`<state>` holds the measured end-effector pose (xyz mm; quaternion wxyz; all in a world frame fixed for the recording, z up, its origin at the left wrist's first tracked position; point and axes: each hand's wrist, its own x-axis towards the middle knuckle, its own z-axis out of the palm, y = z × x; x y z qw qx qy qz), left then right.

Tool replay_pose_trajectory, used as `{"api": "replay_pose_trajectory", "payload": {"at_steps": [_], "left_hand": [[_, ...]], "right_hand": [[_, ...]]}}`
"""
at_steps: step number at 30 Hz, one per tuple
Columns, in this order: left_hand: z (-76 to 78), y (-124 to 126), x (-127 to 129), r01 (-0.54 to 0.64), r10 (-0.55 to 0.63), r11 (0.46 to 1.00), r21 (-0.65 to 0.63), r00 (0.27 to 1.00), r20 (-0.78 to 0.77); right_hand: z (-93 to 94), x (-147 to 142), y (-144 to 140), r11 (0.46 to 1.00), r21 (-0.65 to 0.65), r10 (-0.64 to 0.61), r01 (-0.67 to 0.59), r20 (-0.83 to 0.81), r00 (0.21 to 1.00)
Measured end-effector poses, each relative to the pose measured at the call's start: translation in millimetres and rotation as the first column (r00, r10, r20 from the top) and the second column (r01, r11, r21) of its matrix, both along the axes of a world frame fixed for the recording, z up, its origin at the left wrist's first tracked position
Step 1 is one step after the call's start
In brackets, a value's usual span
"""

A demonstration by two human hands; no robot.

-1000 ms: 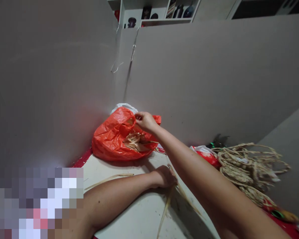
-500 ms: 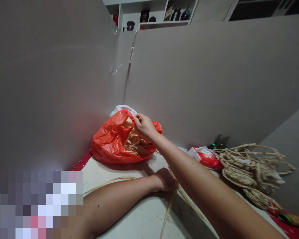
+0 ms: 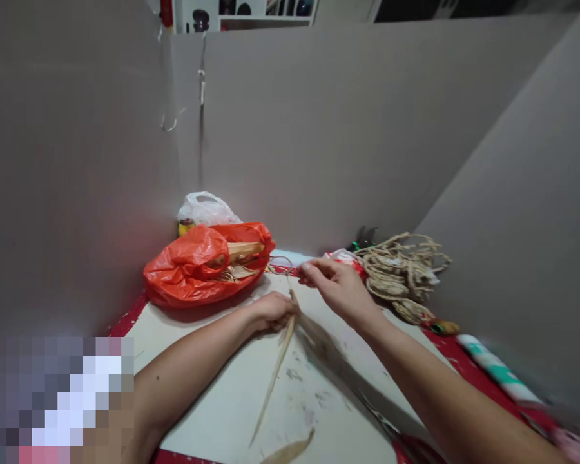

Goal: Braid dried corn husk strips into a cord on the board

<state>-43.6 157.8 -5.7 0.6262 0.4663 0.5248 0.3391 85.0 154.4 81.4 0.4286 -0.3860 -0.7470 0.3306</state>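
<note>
1. Grey panels [image 3: 319, 129] wall in a pale board [image 3: 222, 419], which lies over red cloth [image 3: 181, 457].
2. On the board, a dry strip [image 3: 276, 380] slants from the left hand down toward the near edge, its short upper end poking out above the fist.
3. The left hand [image 3: 275, 309] has its fingers curled closed around that strip, low over the board.
4. Just beyond, the right hand [image 3: 336, 283] is raised with bent fingers, thumb and fingertips close together; whether they meet, or pinch a fine strand, I cannot tell (the tips are small and blurred).
5. A loose leaf [image 3: 290, 449] lies at the near edge, partly cut off by the frame.
6. Left of the hands sits the red bag [image 3: 183, 264], its mouth gaping over dry husks [image 3: 244, 250]; a white bag [image 3: 207, 207] stands behind it.
7. To the right are a coil of rope [image 3: 396, 270] and, farther out, a white-and-green roll [image 3: 500, 370].
8. My judgement of the risks: dry, thin fibre could split if bent sharply or tugged hard; the strip could slide free if the left grip slackens; and what look like scissors [image 3: 385, 425], shadowed beside the right forearm, could be knocked by a careless sweep.
</note>
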Motion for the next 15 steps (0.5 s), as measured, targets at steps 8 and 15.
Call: {"api": "replay_pose_trajectory", "payload": {"at_steps": [8,15], "left_hand": [[9.9,-5.0,-12.2,0.147,-0.147,0.989,0.012,0.986,0.077],[20.2,-14.8,-9.6,0.163,-0.160,0.985,0.059,0.985,-0.061]], "right_hand": [[-75.5,3.4,2.7,0.766,-0.641,0.027,-0.039,-0.029,0.999],[-70.2,9.2,13.4,0.760,-0.648,0.095,-0.044,0.045,0.994]]}}
